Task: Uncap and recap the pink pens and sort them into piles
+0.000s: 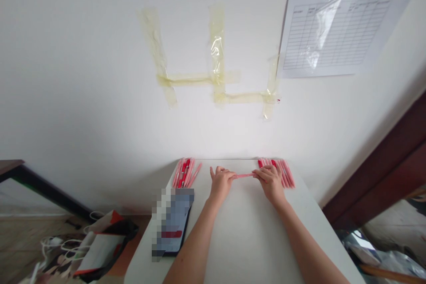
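Observation:
Held level between both hands is a slim pink pen (245, 175), just above the white tabletop. My left hand (222, 180) pinches its left end, with the other fingers raised. Its right end is in the fingers of my right hand (270, 181), which covers that tip. Close behind my right hand lies a row of pink and red pens (286, 174), partly hidden by the fingers. Another group of pink and red pens (183, 173) lies left of my left hand, with one pen slanted a little apart.
A dark-edged phone (173, 226), partly pixelated, lies at the left of the white table (248, 239). The table's far edge meets a white wall bearing yellowed tape (218, 53) and a printed sheet (336, 31). Bags and cables (100, 244) are on the floor at left.

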The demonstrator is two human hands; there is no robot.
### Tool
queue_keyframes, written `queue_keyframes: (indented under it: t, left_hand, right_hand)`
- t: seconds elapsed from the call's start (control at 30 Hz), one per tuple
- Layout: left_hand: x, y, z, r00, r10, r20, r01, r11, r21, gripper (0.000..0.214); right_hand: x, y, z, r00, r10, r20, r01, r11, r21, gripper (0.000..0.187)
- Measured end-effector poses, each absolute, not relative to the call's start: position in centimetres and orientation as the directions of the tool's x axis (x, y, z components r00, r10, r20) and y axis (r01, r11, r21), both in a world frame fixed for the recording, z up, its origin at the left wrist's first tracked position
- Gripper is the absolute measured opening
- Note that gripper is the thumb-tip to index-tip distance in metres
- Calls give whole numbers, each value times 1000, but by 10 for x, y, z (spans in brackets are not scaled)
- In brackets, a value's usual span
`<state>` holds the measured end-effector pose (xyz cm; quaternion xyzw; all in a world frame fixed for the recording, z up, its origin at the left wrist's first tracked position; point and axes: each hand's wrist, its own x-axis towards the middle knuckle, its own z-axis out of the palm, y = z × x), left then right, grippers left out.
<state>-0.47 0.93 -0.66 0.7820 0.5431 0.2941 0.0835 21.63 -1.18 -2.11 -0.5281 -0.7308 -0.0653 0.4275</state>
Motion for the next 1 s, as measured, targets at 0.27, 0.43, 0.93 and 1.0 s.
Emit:
queue_keyframes:
  t: [0.27, 0.43, 0.93, 1.0]
  left_hand:
    - [-2, 6, -4, 177, 873, 455, 813, -390, 431, 13]
    - [-2, 5, -3, 169, 881, 443, 807, -381, 451, 15]
    - [-1, 6, -5, 202, 897, 392, 787, -387, 481, 16]
    - [-1, 6, -4, 187, 891, 413, 787, -387, 480, 17]
  right_hand:
    - [214, -11, -23, -67, 735, 675, 869, 375, -323, 37]
    - [212, -12, -22, -64, 749, 660, 878, 357, -320, 31]
    - [215, -14, -19, 2, 703, 712, 856, 367, -365, 24]
    - [215, -14, -20, 10, 708, 707, 859, 355, -368, 28]
